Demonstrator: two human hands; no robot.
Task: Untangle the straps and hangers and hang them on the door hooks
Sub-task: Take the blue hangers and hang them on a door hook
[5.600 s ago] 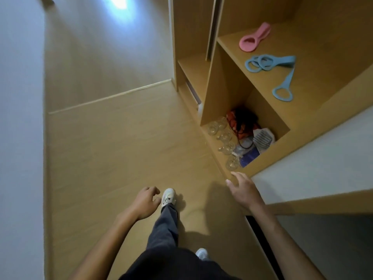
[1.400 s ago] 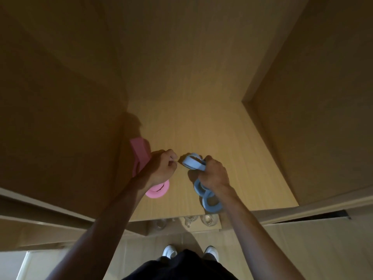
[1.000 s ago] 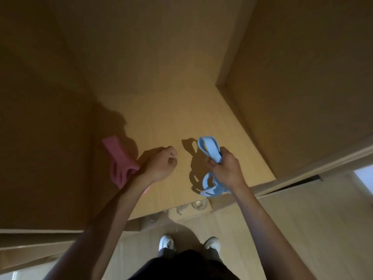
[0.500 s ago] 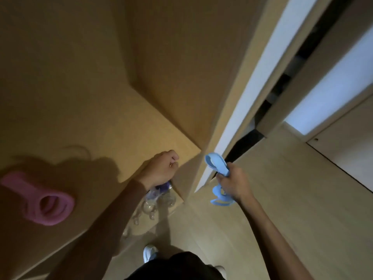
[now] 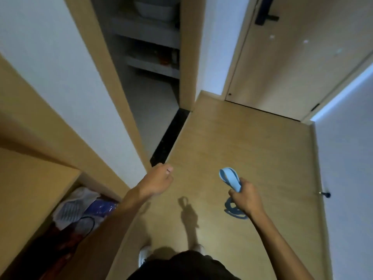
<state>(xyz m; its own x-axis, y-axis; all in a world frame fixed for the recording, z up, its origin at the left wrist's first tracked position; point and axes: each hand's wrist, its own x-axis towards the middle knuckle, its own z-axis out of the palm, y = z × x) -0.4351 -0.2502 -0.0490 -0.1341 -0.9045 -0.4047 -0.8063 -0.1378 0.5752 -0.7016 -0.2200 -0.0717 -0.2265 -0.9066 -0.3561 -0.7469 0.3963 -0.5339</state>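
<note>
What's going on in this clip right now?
A person stands in a hallway with a closed wooden door ahead. Their right hand grips a bunch of blue straps, one loop sticking up above the fist and more dangling below. The left hand is held out in front, fingers curled, nothing visible in it. The straps are not hung; any hooks on the door are too small to make out.
</note>
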